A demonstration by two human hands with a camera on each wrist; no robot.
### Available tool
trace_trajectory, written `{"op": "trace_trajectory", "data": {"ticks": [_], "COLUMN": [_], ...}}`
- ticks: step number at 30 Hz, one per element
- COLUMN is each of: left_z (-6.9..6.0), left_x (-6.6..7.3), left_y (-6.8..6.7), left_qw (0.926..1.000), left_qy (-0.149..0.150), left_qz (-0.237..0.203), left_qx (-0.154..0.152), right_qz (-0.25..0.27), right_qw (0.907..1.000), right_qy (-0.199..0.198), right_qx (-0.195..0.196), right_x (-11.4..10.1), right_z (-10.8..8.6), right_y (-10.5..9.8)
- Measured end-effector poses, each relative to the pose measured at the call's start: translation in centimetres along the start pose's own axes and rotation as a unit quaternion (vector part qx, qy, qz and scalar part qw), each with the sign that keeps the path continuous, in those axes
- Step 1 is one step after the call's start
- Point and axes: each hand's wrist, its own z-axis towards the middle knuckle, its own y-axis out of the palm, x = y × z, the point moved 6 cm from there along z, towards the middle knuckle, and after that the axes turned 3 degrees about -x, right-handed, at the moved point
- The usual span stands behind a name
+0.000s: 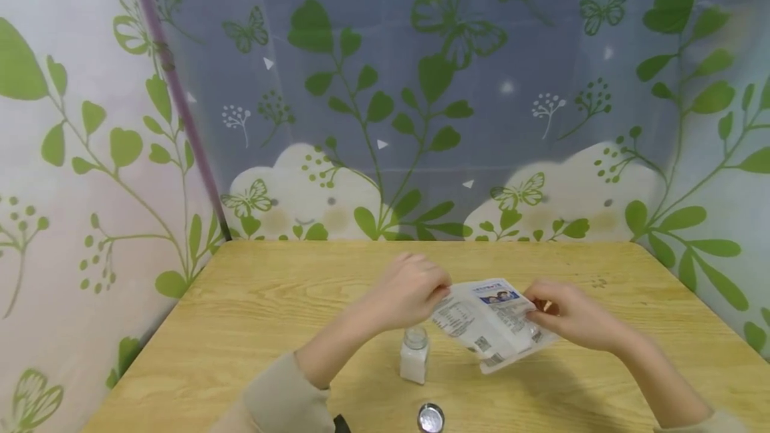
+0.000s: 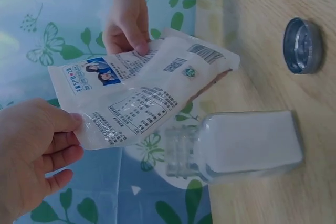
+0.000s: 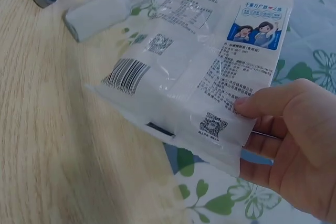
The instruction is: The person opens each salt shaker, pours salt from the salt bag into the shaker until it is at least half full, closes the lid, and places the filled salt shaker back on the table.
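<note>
Between my two hands hangs a white printed plastic packet [image 1: 481, 319], tilted above the table, with barcodes, dense text and a small blue picture on it. My left hand [image 1: 409, 293] pinches one corner of it between thumb and finger. On the opposite edge my right hand [image 3: 294, 135] grips the packet, thumb lying on the printed side. Just below the left hand stands an uncapped square glass jar [image 2: 252, 142], upright and filled with something white up to about its shoulder. Nearer to me lies a silver metal lid [image 1: 431, 417], apart from the jar, its hollow inside facing up.
The pale wooden table [image 1: 289, 286] runs back to a patterned fabric wall [image 1: 385, 99] with green leaves and butterflies. Fabric also closes off the left and right sides. A small dark object [image 1: 341, 423] shows at the bottom edge beside the left sleeve.
</note>
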Motion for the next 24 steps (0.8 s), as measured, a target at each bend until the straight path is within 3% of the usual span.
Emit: {"op": "trace_trajectory", "data": {"ticks": [7, 16, 24], "left_z": [2.8, 5.5, 9.3], "left_x": [0.6, 1.5, 1.8], "left_y": [0.0, -0.4, -0.6], "left_qw": [0.9995, 0.9975, 0.9914], "left_qy": [0.017, 0.04, 0.035], "left_qz": [0.023, 0.039, 0.108], "left_qx": [-0.014, -0.042, -0.064], "right_qz": [0.074, 0.153, 0.165], "right_qw": [0.9951, 0.9809, 0.9731], "right_qy": [0.063, 0.114, 0.16], "right_qx": [-0.013, -0.036, 0.011], "right_x": [2.5, 4.1, 5.7], "right_z": [-0.9, -1.2, -1.3], "right_y": [0.6, 2.4, 1.2]}}
